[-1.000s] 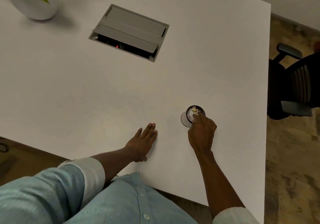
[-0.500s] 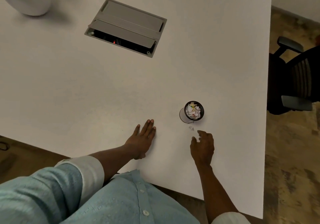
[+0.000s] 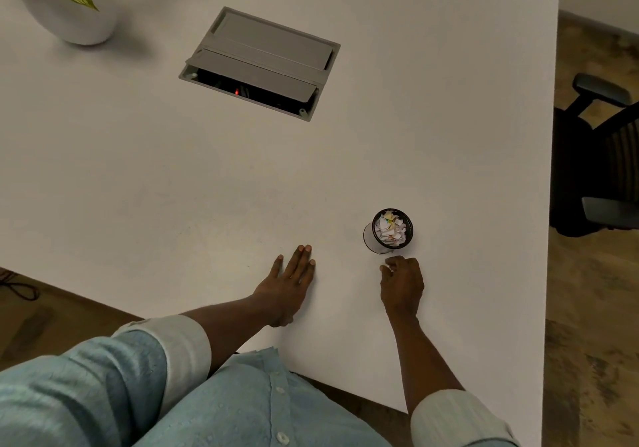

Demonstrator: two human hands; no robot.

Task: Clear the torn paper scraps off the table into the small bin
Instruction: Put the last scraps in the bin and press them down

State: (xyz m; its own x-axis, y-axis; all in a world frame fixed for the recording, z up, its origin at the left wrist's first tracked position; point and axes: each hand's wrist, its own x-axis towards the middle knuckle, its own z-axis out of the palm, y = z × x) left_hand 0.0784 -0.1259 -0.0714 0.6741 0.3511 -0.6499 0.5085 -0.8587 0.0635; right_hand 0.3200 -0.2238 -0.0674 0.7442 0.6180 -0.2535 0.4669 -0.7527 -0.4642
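Note:
A small black mesh bin (image 3: 368,237) stands on the white table (image 3: 345,156) near its front right. It is heaped with crumpled white paper scraps (image 3: 391,229). My right hand (image 3: 402,282) sits just in front of the bin, fingers curled, with a tiny white paper scrap (image 3: 388,267) pinched at the fingertips. My left hand (image 3: 289,282) lies flat on the table to the left of the bin, fingers together and stretched out, holding nothing.
A grey cable box (image 3: 261,63) with an open flap is set into the table farther back. A white plant pot (image 3: 71,19) stands at the back left. A black office chair (image 3: 598,156) is beside the table's right edge.
My right hand left the bin's top, drew back toward me, then closed on a small scrap lying in front of the bin. The left hand stayed flat.

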